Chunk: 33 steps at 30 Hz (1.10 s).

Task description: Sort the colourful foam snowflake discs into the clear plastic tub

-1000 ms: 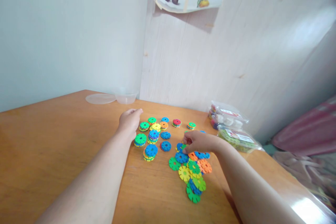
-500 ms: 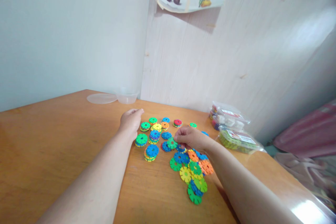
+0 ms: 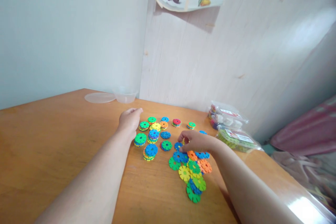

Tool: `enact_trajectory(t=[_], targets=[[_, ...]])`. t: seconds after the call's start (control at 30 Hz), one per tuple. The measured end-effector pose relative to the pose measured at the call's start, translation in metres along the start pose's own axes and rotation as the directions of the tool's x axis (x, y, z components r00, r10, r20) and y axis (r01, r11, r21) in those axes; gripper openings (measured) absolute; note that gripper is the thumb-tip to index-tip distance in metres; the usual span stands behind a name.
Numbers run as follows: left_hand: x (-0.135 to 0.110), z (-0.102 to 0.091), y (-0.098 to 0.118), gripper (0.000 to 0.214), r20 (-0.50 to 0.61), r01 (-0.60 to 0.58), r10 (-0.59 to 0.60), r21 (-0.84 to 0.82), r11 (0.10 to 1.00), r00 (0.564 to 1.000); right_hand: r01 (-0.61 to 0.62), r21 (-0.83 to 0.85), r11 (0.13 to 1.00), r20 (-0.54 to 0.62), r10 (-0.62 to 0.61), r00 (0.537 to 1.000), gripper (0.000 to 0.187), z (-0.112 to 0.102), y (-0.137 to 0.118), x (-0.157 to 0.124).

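Slotted plastic discs lie in stacks and in a loose pile on the table. My left hand (image 3: pixel 130 120) rests on its side at the left of the stacks, loosely curled with nothing visible in it, closest to a green-topped stack (image 3: pixel 144 125). Over the top of the loose pile is my right hand (image 3: pixel 195 141), thumb and fingers apart, its thumb close to a blue disc (image 3: pixel 178 146). To the left of that hand, a green disc (image 3: pixel 166 145) tops a low stack. Other stacks have blue (image 3: pixel 151 149), yellow (image 3: pixel 155 126) and red (image 3: pixel 176 121) tops.
Loose green, yellow, blue and orange discs (image 3: pixel 205 166) spread toward me. Clear packages (image 3: pixel 236 140) stand at the back right edge. A clear plastic bowl (image 3: pixel 125 97) and its lid (image 3: pixel 99 98) sit at the back left, near the wall (image 3: pixel 78 35).
The green disc my right hand held now lies on the low stack, released. My right hand has moved right to the loose pile and its fingers have parted. My left hand stays put.
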<state>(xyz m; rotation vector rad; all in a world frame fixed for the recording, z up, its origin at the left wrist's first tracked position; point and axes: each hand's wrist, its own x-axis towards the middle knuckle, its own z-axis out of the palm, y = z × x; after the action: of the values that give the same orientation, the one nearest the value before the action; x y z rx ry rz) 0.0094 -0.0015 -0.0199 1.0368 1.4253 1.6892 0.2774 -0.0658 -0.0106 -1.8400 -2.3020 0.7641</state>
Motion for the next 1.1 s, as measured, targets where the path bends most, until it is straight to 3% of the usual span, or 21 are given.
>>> enact_trajectory(t=[0.17, 0.27, 0.4, 0.6, 0.83, 0.97, 1.1], targets=[[-0.001, -0.001, 0.002, 0.015, -0.008, -0.003, 0.003, 0.015, 1.000, 1.000, 0.049, 0.017, 0.999, 0.009, -0.049, 0.999, 0.029, 0.005, 0.000, 0.005], [-0.002, -0.001, 0.004, 0.015, -0.015, 0.002, -0.002, 0.015, 1.000, 1.000, 0.056, 0.189, 0.980, -0.062, -0.045, 0.997, 0.017, 0.009, 0.000, 0.011], [-0.003, -0.001, 0.005, 0.014, -0.014, 0.013, -0.013, 0.001, 1.000, 1.000, 0.045, 0.503, 0.863, -0.124, 0.021, 0.992, 0.010, 0.015, -0.005, 0.025], [-0.002, -0.001, 0.005, 0.015, -0.005, 0.026, -0.026, -0.015, 1.000, 1.000, 0.010, 0.573, 0.819, -0.147, 0.091, 0.985, 0.003, 0.028, -0.017, 0.046], [-0.001, 0.000, 0.004, 0.014, -0.003, 0.031, -0.031, 0.006, 1.000, 1.000, 0.034, 0.454, 0.890, -0.232, 0.081, 0.969, 0.013, 0.015, -0.007, 0.031], [-0.002, 0.000, 0.004, 0.014, 0.002, 0.023, -0.023, -0.005, 1.000, 1.000, 0.038, 0.141, 0.989, -0.072, -0.029, 0.997, 0.035, 0.004, 0.002, 0.014], [-0.002, 0.000, 0.003, 0.014, 0.002, 0.013, -0.013, 0.006, 1.000, 1.000, 0.005, -0.010, 1.000, -0.013, -0.005, 1.000, 0.031, 0.004, 0.006, 0.012]])
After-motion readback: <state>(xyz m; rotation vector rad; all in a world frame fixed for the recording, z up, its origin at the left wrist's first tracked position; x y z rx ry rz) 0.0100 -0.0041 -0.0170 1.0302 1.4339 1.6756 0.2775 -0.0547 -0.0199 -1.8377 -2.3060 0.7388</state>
